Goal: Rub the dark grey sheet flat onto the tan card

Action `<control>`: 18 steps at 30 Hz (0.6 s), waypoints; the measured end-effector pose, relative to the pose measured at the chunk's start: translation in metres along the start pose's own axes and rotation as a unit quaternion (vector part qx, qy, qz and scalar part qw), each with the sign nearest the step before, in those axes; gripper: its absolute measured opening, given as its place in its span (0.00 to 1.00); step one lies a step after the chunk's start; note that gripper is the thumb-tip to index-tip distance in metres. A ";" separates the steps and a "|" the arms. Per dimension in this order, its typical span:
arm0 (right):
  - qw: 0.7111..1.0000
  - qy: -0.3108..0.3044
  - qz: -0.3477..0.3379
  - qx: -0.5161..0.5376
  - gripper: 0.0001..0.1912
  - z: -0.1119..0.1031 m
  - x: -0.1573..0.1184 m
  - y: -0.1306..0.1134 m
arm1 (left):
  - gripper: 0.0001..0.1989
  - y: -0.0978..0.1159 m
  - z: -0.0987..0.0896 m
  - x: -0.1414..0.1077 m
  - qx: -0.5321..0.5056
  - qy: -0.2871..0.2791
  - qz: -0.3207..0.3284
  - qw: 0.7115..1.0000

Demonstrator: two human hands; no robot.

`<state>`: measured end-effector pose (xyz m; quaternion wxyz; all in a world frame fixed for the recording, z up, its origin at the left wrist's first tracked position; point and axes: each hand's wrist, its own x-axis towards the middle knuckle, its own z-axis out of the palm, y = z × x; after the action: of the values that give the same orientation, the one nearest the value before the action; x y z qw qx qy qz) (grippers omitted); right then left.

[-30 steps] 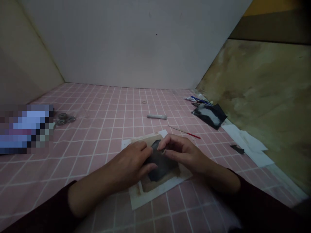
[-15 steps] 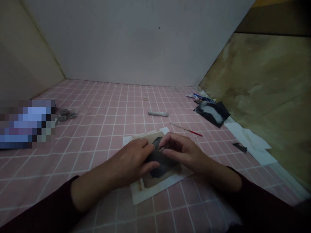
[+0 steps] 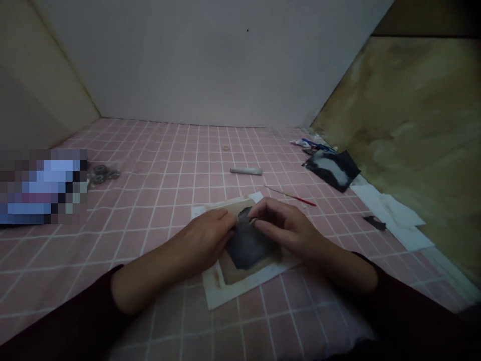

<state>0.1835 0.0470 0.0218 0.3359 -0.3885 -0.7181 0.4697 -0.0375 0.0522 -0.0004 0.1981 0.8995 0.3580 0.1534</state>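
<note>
A dark grey sheet with a rough, dusty look, like sandpaper (image 3: 248,248), lies on a brown piece on top of white paper (image 3: 221,298). Over its upper right part, my right hand (image 3: 287,223) pinches a small ring-like piece (image 3: 252,220) between thumb and fingers; its details are blurred. My left hand (image 3: 205,238) is at the sheet's left side, fingers drawn together and bent inward. Whatever is at the left fingertips is too small and dim to make out, and the left thumb is mostly hidden.
A grey tube (image 3: 246,171) and a thin red-handled tool (image 3: 296,198) lie beyond my hands. On the right are a dusty black sheet (image 3: 334,170), white paper (image 3: 394,215) and a dark scrap (image 3: 375,222). Several round grey pieces (image 3: 100,173) sit left, beside a blurred-out screen (image 3: 48,185).
My left thumb, earlier stretched out over the dark sheet, has drawn in toward the fingers. More of the sheet shows. My right hand keeps its pinch, and the view has tilted slightly.
</note>
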 end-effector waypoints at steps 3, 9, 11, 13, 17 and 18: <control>0.999 0.033 0.000 0.017 0.04 -0.001 0.001 0.001 | 0.05 -0.005 0.002 0.000 -0.019 0.004 -0.002 1.000; 0.993 0.098 0.039 0.041 0.05 -0.010 0.004 0.000 | 0.04 -0.001 -0.002 0.002 -0.030 -0.013 -0.025 0.999; 0.996 0.071 0.045 0.012 0.05 -0.018 0.006 -0.001 | 0.04 -0.001 -0.002 0.002 -0.032 -0.015 -0.026 0.999; 0.998 0.014 0.053 -0.027 0.04 -0.027 0.007 -0.003 | 0.04 -0.002 -0.002 0.001 -0.037 -0.014 -0.024 0.999; 0.984 -0.111 0.102 -0.098 0.01 -0.042 0.004 -0.006 | 0.04 -0.004 -0.001 0.000 -0.039 -0.014 -0.021 0.999; 0.979 -0.128 0.119 -0.104 0.01 -0.045 0.002 -0.008 | 0.04 -0.004 -0.001 0.000 -0.036 -0.015 -0.021 0.999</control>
<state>0.2189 0.0659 0.0442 0.1407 -0.4408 -0.7488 0.4746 -0.0399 0.0551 -0.0013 0.2391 0.8861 0.3683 0.1481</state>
